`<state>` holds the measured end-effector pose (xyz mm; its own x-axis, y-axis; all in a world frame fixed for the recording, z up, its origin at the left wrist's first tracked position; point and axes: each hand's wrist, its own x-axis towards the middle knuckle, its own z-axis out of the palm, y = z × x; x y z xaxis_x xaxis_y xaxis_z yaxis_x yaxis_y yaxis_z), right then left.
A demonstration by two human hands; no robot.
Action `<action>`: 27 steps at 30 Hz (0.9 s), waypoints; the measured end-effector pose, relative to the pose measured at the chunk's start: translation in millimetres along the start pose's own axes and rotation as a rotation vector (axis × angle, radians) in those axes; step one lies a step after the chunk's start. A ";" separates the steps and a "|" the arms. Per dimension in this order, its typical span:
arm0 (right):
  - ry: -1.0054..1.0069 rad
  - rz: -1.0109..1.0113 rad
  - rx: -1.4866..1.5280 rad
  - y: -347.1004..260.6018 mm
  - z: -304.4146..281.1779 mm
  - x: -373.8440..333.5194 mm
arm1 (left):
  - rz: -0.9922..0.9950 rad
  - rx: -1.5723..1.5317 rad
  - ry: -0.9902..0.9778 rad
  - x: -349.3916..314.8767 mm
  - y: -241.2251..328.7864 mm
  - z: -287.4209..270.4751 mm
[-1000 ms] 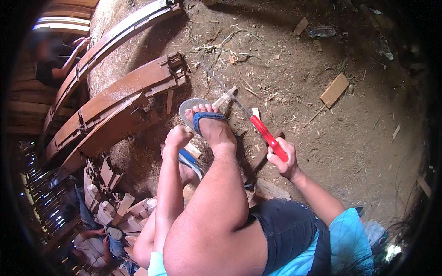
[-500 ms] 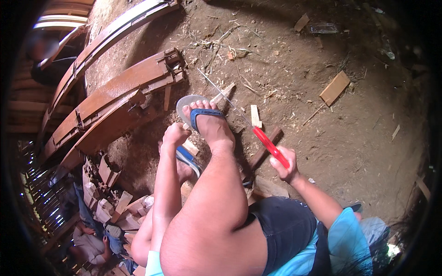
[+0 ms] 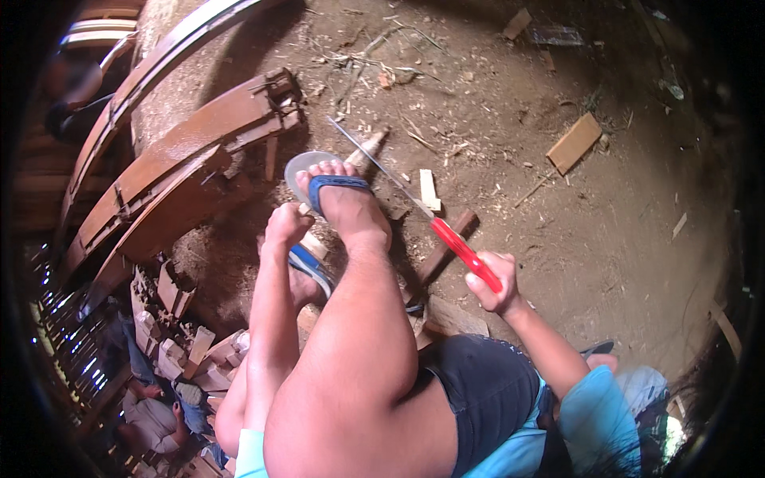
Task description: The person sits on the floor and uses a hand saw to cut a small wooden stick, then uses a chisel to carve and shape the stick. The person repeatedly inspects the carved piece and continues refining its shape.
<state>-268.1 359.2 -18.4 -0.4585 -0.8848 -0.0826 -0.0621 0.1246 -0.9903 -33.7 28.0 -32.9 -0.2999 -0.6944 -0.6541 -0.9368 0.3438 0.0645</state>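
My right hand (image 3: 494,283) is closed round the red handle of a saw (image 3: 460,248). Its long thin blade points up and left, past the toes of my sandalled foot (image 3: 343,195). A pale wooden strip (image 3: 367,150) pokes out beyond that sandal, and the foot covers its middle. Beside the sandal's inner edge, my left hand (image 3: 285,227) is closed on the near end of the strip, with most of the fingers hidden from view. Another pale piece of wood (image 3: 315,244) lies just below this hand, by my other foot's blue-strapped sandal (image 3: 311,269).
Brown curved wooden planks (image 3: 187,147) are stacked at the left. Wood offcuts (image 3: 171,354) pile up at the lower left, near a seated person (image 3: 155,418). A flat board (image 3: 575,143) and a dark wooden bar (image 3: 449,248) rest on the dirt floor among shavings.
The whole view has shifted slightly, so the planks and feet appear further left. The saw's blade has moved little relative to the foot. Both hands keep their grip.
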 end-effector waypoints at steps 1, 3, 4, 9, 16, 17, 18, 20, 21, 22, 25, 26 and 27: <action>0.005 0.015 -0.016 3.8 2.4 1.9 | 0.014 -0.016 -0.016 7.0 1.3 3.0; 0.008 0.036 -0.015 3.2 4.9 -4.2 | 0.019 -0.039 -0.039 7.6 -0.4 6.5; 0.013 0.035 0.003 -1.3 8.7 -1.7 | 0.017 -0.042 -0.037 7.8 -4.2 2.0; -0.034 -0.001 -0.009 -8.4 -19.0 -13.7 | 0.005 -0.014 0.003 0.5 -10.1 7.5; -0.048 -0.054 -0.075 -3.9 8.4 -9.7 | 0.007 -0.012 -0.018 -4.2 -2.4 6.1; 0.005 -0.024 -0.034 -5.5 7.0 -17.6 | 0.004 0.014 0.010 -0.9 -3.7 4.3; 0.005 0.013 -0.018 -7.3 -1.4 -17.0 | 0.029 0.009 0.020 1.1 -8.7 7.7; 0.012 0.054 -0.049 -17.5 -17.1 -8.9 | 0.030 0.002 0.037 3.6 -11.4 11.1; -0.007 0.087 -0.050 -12.7 -18.9 -8.9 | 0.031 -0.001 0.010 3.7 -9.0 9.3; -0.012 0.090 -0.046 -11.5 -17.7 -8.3 | 0.042 -0.017 0.011 7.8 -16.7 15.2; -0.002 0.110 -0.023 -15.2 -9.1 -17.8 | 0.048 -0.036 -0.013 12.5 -18.6 13.8; 0.009 0.104 -0.012 -17.6 -7.2 -17.3 | 0.036 -0.037 -0.012 10.0 -15.3 13.6; 0.010 0.107 -0.002 -19.4 -9.2 -17.1 | 0.023 -0.038 -0.010 7.4 -12.3 14.1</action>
<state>-267.2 376.0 3.3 -0.4714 -0.8618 -0.1872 -0.0139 0.2195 -0.9755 -21.8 27.6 -49.2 -0.3195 -0.6803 -0.6596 -0.9360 0.3351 0.1078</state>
